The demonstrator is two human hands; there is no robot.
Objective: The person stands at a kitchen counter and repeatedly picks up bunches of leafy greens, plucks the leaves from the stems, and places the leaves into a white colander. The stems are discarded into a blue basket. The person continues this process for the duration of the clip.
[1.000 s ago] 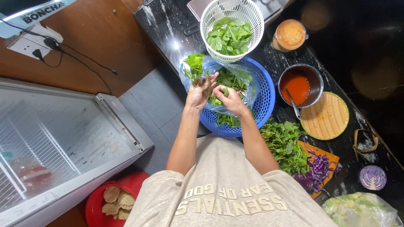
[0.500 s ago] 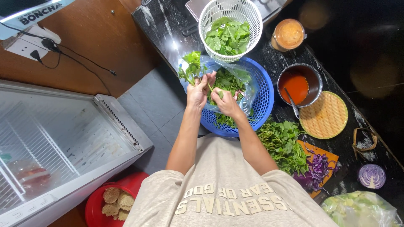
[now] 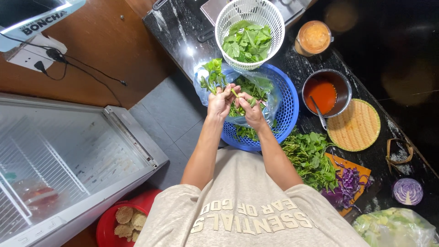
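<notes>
Head view is looking straight down at the person's two bare arms, both reaching forward over a blue basket (image 3: 288, 114). The left hand (image 3: 219, 103) is curling its fingers around the stem of a leafy green sprig (image 3: 211, 75), gripping it so the leaves are sticking up and to the left, past the basket's rim. The right hand (image 3: 251, 110) is sitting just beside it, thumb and fingertips pinching the lower end of the same sprig; the two hands are almost touching. Both forearms are angling inward from the elbows and meeting over the basket.

Under the hands a clear plastic bag (image 3: 270, 98) of greens is lying open inside the blue basket, with more leaves showing beneath it. Just beyond, a white basket (image 3: 270, 18) is holding picked green leaves (image 3: 247, 43). To the right of the blue basket a metal pot (image 3: 340, 82) of red sauce is standing with a spoon in it, beside a round woven mat (image 3: 354, 126). Nearer the person, a loose heap of herbs (image 3: 311, 158) is lying on the dark counter (image 3: 178, 27), touching shredded purple cabbage (image 3: 347, 185) on a board. On the left, an open chest freezer (image 3: 68, 155) is standing on the floor.
</notes>
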